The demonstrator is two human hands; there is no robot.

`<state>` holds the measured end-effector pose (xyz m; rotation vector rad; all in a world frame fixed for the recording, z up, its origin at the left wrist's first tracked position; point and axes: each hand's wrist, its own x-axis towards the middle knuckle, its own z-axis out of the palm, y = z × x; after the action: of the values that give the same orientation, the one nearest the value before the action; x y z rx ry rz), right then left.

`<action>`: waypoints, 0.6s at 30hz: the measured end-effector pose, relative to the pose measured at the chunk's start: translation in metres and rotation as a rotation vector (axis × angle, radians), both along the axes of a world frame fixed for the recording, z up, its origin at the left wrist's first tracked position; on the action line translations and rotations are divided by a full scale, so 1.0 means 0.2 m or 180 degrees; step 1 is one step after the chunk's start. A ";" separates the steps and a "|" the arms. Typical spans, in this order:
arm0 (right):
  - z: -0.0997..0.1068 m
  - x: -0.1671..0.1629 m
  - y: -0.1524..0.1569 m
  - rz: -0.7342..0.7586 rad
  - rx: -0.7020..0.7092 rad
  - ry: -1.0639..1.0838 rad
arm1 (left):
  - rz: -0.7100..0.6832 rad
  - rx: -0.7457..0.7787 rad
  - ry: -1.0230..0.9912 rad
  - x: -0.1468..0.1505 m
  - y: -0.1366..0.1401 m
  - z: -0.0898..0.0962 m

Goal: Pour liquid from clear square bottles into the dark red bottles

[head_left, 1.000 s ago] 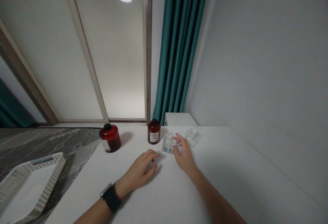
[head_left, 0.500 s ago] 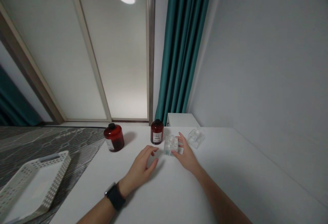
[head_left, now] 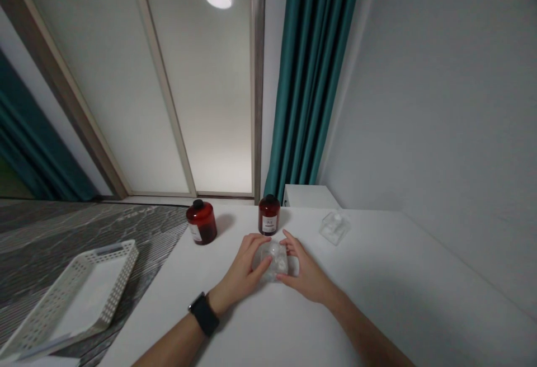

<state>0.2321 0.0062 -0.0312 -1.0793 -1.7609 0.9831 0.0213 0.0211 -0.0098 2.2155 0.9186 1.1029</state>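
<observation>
Clear block [head_left: 276,258]: shifted nearer and leftward.
Left hand [head_left: 246,265]: loosely curled around its left side, seemingly steadying it.
Right hand [head_left: 308,273]: half-curled, holding its right.

No lettering reads with certainty: small blurred print marks the white label [head_left: 269,224] on the dark-red cylindrical bottle with black cap [head_left: 269,208]. Left of that bottle, a squatter, translucent red, black-capped bottle [head_left: 207,225] has an illegible white label [head_left: 195,233].
</observation>
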 end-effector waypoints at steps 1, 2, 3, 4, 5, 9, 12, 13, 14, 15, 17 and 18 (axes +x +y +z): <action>0.00 0.00 0.00 0.0056 -0.0057 0.0024 | -0.0025 -0.0011 -0.0026 0.00 0.00 0.01; 0.00 -0.01 -0.01 0.0100 -0.0103 0.0045 | -0.0065 -0.0018 -0.0051 0.00 0.00 0.01; -0.01 -0.01 -0.01 0.0130 -0.0133 0.0062 | -0.0111 -0.0031 -0.0073 0.01 -0.01 0.02; -0.01 -0.01 -0.01 0.0152 -0.0147 0.0071 | -0.0155 -0.0056 -0.0091 0.01 -0.01 0.03; -0.01 -0.01 -0.01 0.0166 -0.0149 0.0075 | -0.0192 -0.0096 -0.0101 0.01 -0.01 0.03; -0.02 -0.02 -0.03 0.0158 -0.0081 0.0020 | -0.0230 -0.0313 -0.0101 0.02 -0.03 0.06; -0.01 -0.02 -0.03 0.0115 0.0005 -0.0106 | -0.0178 -0.0319 -0.0135 0.02 -0.04 0.07; -0.01 -0.03 -0.03 0.0104 0.0029 -0.0141 | -0.0154 -0.0296 -0.0146 0.03 -0.04 0.08; -0.02 -0.03 -0.03 0.0094 0.0052 -0.0163 | -0.0130 -0.0274 -0.0152 0.03 -0.04 0.08; -0.02 -0.03 -0.03 0.0086 0.0072 -0.0176 | -0.0108 -0.0256 -0.0147 0.03 -0.04 0.08; -0.02 -0.04 -0.03 0.0067 0.0105 -0.0186 | -0.0058 -0.0220 -0.0131 0.04 -0.05 0.07; -0.03 -0.04 -0.03 0.0046 0.0123 -0.0193 | -0.0020 -0.0200 -0.0144 0.04 -0.05 0.07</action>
<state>0.2241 0.0005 -0.0363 -1.0838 -1.8316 0.9300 0.0291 0.0105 0.0034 2.1329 0.9143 1.1019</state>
